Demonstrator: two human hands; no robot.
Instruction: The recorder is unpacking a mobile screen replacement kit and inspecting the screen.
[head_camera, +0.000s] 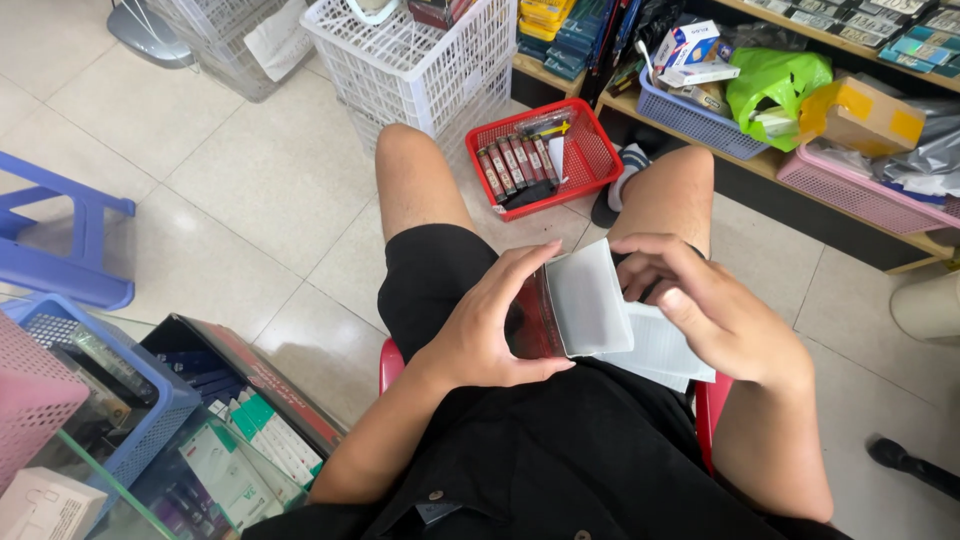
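Above the red basket (545, 155), the left hand (490, 325) grips a red packet (527, 325); the right hand (715, 310) pinches its stiff, light white card (590, 300) by the edge.

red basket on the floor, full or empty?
Partly filled: the red basket holds one row of dark red packs along its left side; the right half shows bare mesh.

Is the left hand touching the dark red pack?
Touching. The head view shows the left hand wrapped around the dark red pack, thumb beneath and fingers along its top edge.
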